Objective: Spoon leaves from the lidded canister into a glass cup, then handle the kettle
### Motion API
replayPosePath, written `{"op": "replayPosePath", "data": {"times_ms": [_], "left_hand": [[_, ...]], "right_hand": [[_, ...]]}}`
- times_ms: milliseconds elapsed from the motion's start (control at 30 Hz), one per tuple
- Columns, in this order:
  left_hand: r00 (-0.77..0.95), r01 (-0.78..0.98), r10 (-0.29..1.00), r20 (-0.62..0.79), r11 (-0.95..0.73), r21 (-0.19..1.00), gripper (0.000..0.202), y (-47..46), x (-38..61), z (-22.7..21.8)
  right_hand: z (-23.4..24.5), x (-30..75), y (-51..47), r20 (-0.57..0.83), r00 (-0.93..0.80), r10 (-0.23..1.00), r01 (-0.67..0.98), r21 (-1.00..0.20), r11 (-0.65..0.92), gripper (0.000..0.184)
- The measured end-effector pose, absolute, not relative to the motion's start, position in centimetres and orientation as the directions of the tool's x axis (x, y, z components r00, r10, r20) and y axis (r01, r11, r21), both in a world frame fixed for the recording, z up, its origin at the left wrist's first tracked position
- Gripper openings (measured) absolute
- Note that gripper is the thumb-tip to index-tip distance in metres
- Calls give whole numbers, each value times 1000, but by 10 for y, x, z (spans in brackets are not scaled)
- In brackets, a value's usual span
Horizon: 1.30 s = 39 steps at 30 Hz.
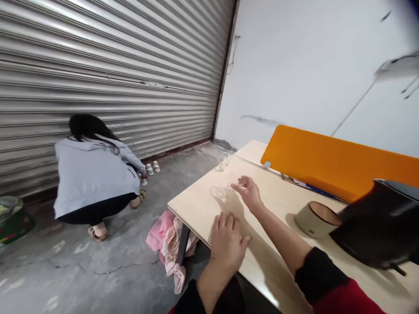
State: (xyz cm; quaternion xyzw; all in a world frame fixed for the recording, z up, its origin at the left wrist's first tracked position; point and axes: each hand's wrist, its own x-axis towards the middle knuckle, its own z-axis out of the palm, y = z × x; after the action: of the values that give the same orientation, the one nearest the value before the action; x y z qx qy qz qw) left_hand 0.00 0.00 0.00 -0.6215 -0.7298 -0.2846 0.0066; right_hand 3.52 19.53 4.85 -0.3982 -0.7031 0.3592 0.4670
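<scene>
My right hand (pixel 249 193) reaches over the wooden table with its thumb and fingers curved round a clear drinking glass (pixel 230 188). Most of this glass is hard to make out against the pale tabletop. Nearer to me, my left hand (pixel 227 239) is held palm down at the table's front edge, fingers stretched out and holding nothing. Another clear glass (pixel 222 162) stands farther off, close to the table's left corner. Pale light patterns and shadows fall on the tabletop (pixel 196 196) beside my hands.
Right of my arm are a beige round container (pixel 317 219) and a large black bin-like object (pixel 376 226). An orange divider (pixel 327 157) runs along the table. On the floor, a person (pixel 98 165) crouches by small stacked cups (pixel 153 168). Pink cloth (pixel 165 235) lies below the table edge.
</scene>
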Motion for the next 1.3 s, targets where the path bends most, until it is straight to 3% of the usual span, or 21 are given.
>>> {"op": "replayPosePath", "data": {"times_ms": [267,667,1133,1300], "left_hand": [[-226,867,920,320,41,497,63,1,-3,-3],[-176,836,948,265,1,549,62,6,-4,0],[-174,814,951,254,-7,581,68,9,-4,-2],[-168,819,949,266,-15,574,70,7,-5,0]], "right_hand": [[39,-54,255,368,-224,903,261,-870,419,61],[29,-75,267,350,-233,907,385,-824,416,47],[29,-86,262,344,-202,917,451,-799,399,45],[26,-84,260,315,-211,925,427,-822,377,53]]}}
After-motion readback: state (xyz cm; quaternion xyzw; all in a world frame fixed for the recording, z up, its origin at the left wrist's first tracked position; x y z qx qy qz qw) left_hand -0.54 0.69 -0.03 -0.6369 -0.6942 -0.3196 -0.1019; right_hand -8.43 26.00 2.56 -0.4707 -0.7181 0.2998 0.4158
